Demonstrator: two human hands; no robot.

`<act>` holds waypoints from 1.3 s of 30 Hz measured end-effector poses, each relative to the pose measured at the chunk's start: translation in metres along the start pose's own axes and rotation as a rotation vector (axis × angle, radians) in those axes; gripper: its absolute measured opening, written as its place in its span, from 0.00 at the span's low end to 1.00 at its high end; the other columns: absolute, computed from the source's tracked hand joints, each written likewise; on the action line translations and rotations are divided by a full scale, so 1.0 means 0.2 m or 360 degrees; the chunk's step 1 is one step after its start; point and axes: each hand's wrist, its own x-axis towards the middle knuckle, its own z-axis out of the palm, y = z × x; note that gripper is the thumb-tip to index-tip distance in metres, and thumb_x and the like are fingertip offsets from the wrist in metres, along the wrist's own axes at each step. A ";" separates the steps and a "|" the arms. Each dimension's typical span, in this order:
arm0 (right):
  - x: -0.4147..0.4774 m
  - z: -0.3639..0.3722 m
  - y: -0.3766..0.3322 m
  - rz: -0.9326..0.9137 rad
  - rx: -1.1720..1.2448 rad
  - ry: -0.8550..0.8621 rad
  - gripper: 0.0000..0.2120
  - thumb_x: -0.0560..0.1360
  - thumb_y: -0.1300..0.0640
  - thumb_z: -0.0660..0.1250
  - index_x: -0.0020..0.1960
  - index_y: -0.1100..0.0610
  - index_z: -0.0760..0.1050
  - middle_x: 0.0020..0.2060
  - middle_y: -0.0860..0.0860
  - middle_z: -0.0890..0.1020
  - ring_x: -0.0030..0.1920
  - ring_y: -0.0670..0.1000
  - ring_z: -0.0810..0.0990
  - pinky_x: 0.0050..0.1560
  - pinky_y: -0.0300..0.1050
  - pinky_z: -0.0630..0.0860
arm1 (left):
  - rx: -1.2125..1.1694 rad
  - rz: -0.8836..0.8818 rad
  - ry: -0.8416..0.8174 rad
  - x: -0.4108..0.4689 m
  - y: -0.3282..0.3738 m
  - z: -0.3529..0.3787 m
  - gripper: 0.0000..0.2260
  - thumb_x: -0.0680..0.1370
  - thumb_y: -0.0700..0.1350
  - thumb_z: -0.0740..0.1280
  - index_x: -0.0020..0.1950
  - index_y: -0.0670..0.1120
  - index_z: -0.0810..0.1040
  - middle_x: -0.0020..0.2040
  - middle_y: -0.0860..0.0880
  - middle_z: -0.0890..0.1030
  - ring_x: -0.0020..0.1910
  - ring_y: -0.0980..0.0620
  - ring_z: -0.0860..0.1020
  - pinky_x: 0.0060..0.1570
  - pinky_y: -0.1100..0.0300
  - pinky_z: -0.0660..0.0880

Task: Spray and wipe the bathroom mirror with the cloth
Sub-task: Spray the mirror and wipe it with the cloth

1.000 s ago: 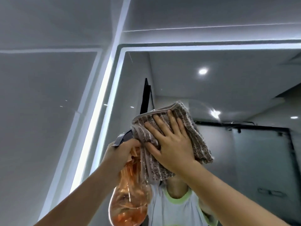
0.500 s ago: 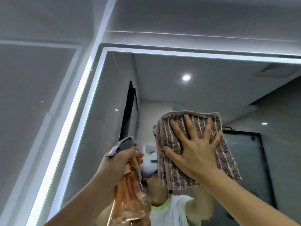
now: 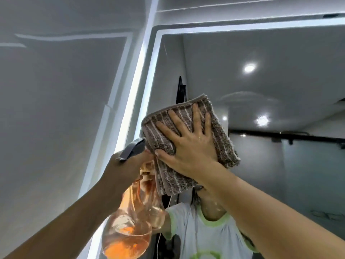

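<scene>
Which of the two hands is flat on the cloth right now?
The right hand: its fingers are spread flat on the striped cloth against the mirror. The left hand grips the spray bottle instead.

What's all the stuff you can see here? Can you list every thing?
mirror: one, lit white edge, right side
cloth: one, brown with pale stripes, flat on the mirror
bottle: one, clear orange with grey spray head, lower middle, beside the cloth
wall: one, grey, left of the mirror
lights: at least two, white, reflected in the mirror
shirt: one, white with green trim, reflected at the bottom
left hand: one, grips the bottle's neck
right hand: one, fingers spread, presses the cloth
</scene>
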 end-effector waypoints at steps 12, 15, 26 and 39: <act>-0.30 -0.05 0.38 0.0230 0.0019 0.0133 0.34 0.71 0.28 0.43 0.73 0.37 0.38 0.75 0.44 0.40 0.71 0.62 0.29 0.68 0.65 0.30 | -0.0070 -0.0040 -0.0295 -0.14 0.11 0.39 0.06 0.73 0.34 0.64 0.39 0.42 0.77 0.25 0.50 0.80 0.22 0.58 0.78 0.19 0.70 0.69; -0.46 -0.07 0.55 0.0321 -0.0008 0.0141 0.34 0.71 0.27 0.43 0.72 0.36 0.39 0.75 0.44 0.40 0.71 0.62 0.30 0.68 0.65 0.30 | -0.0049 -0.0067 -0.0298 -0.17 0.07 0.53 0.03 0.71 0.36 0.65 0.41 0.43 0.77 0.25 0.51 0.80 0.22 0.57 0.79 0.21 0.68 0.71; -0.64 -0.09 0.68 0.0540 -0.0016 0.0065 0.35 0.68 0.27 0.38 0.72 0.36 0.37 0.72 0.42 0.36 0.70 0.64 0.29 0.67 0.68 0.31 | -0.0069 -0.0185 -0.0389 -0.24 -0.03 0.60 0.03 0.71 0.38 0.65 0.43 0.41 0.78 0.33 0.47 0.83 0.30 0.53 0.82 0.27 0.61 0.78; -0.18 0.07 -0.02 0.0068 -0.0081 0.0133 0.32 0.72 0.30 0.40 0.74 0.39 0.41 0.75 0.45 0.43 0.72 0.64 0.35 0.69 0.61 0.31 | 0.0104 -0.0023 0.0046 -0.14 -0.17 -0.14 0.07 0.73 0.39 0.67 0.42 0.52 0.77 0.45 0.47 0.80 0.46 0.47 0.78 0.39 0.58 0.72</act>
